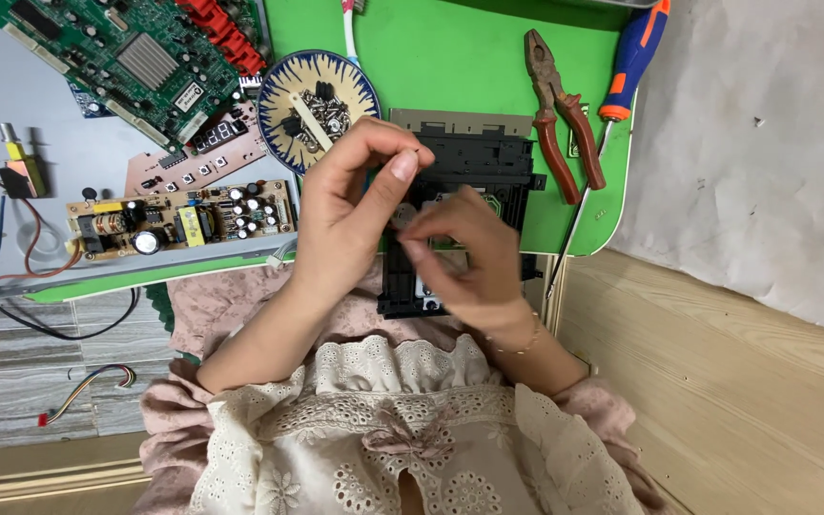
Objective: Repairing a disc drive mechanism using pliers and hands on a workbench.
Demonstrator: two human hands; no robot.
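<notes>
1. Two hands were seen above a black plastic drive mechanism point(488, 162) that lay on the green bench point(450, 57), close to its near edge.
2. The left hand point(350, 205) was raised over the mechanism's left side, with thumb and forefinger pinched together at the tips; whether anything small was caught between them could not be told.
3. The right hand point(469, 253) was held just beside the left, its fingers curled and blurred, and a small round silvery part point(402, 215) was seen at its fingertips; whether the part was gripped or only touched could not be told.
4. One container was in view: a round blue-patterned dish point(321, 100), set on the bench just left of the mechanism. Small dark and silvery parts, seemingly screws, were heaped in it, and a pale flat strip was laid across them.
5. A pair of red-handled pliers point(560, 110) and a screwdriver point(622, 81) with a blue and orange handle were laid to the right of the mechanism, well apart from both hands.
6. Three circuit boards were spread to the left: a green circuit board point(135, 62) with a finned heat sink, a pinkish-brown board point(202, 157) with a small display, and a tan power board point(178, 219) studded with capacitors.
</notes>
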